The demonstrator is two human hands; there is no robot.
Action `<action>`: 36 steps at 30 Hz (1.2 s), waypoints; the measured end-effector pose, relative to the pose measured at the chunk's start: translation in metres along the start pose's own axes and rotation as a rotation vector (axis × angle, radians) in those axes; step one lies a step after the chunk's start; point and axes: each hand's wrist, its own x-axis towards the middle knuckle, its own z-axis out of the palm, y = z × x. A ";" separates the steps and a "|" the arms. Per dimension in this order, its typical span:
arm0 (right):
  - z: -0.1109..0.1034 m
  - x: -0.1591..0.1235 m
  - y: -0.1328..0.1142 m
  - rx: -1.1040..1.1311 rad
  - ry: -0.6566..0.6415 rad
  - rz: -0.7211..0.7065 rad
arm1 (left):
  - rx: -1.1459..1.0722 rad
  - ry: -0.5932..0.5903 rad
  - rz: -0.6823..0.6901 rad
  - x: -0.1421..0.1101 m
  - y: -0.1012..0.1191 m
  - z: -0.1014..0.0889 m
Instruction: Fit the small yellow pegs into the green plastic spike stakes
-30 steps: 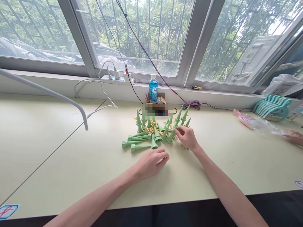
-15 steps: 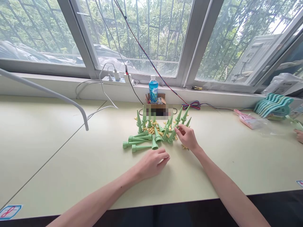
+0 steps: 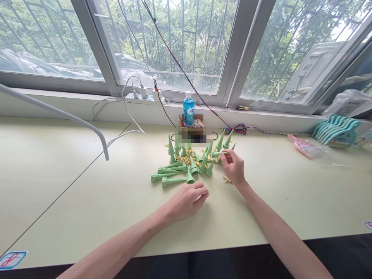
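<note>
My left hand (image 3: 187,199) rests on the table just in front of the pile, fingers loosely bent and apart, with nothing visible in them. Closed at the right side of the pile, my right hand (image 3: 234,166) pinches a green watering spike (image 3: 218,154) that lies sideways, tip to the right. Close to that spike is a yellow valve piece (image 3: 217,159); whether they are joined I cannot tell. Several green spikes stand upright, such as one spike (image 3: 171,145); others lie flat, like the nearest spike (image 3: 174,181). Small yellow valves (image 3: 186,159) are heaped among them.
Behind the pile stand a cardboard box (image 3: 200,121) and a blue drink bottle (image 3: 188,110). Coiled wire (image 3: 238,129) lies to their right. Teal hangers (image 3: 337,130) and a pink item (image 3: 302,146) sit far right. A white tube (image 3: 87,124) crosses the left side.
My right hand has drawn slightly right and now has a sideways green spike at its fingertips. My left hand stays in place. A co-worker's hand at the right edge has left view.
</note>
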 end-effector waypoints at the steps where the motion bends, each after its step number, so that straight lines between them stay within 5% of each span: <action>1: 0.001 0.000 0.001 0.004 -0.005 0.005 | 0.000 -0.003 -0.002 0.000 0.000 0.000; 18: 0.006 0.001 0.007 -0.014 -0.130 -0.042 | 0.059 -0.039 0.002 -0.002 -0.001 0.000; 36: 0.014 0.002 0.015 -0.127 -0.106 -0.060 | 0.089 -0.056 0.019 -0.002 -0.003 0.003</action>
